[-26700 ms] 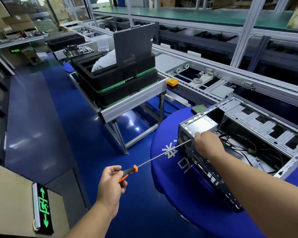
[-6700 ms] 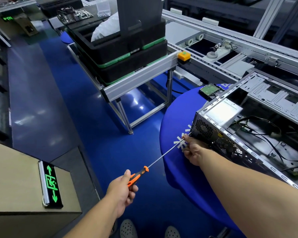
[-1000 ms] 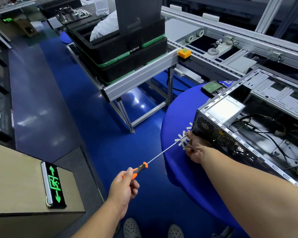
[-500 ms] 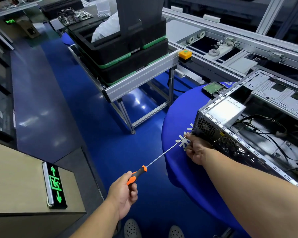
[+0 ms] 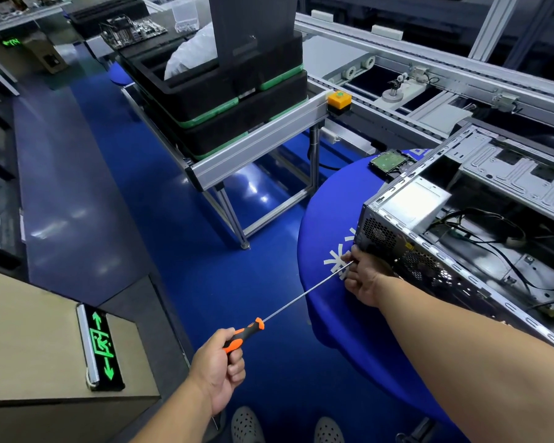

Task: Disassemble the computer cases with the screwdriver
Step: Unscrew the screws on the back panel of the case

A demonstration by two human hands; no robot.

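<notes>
You held the screwdriver [image 5: 288, 303] by its orange and black handle with your left hand [image 5: 219, 367], the fingers closed around it, far back from the case [image 5: 461, 251]. The long thin shaft reached up to the lower rear corner of the case, and this length let you stay back from the worktop [image 5: 327, 219] while the tip worked at the corner. Your right hand [image 5: 363, 278] was at the far end of the shaft, the fingers curled and pinching it near the tip, with the hand against the rear panel. I think you guided the tip like this so it would not slip off a small screw, but the screw itself was hidden behind your fingers.

The case lay on its side on the blue worktop, its rear corner near the edge of the worktop, which gave the screwdriver a free path. The side cover was already off, so the inside was open from above. The metal was bare grey steel. The rear panel had many round ventilation holes. A silver power supply [image 5: 411, 204] sat in the near corner, and black cables [image 5: 493, 247] ran loosely across the floor of the case. A drive bracket with cut-outs was on the far side. Behind the case, a hard drive [image 5: 389, 161] with a green board lay on the worktop.
</notes>
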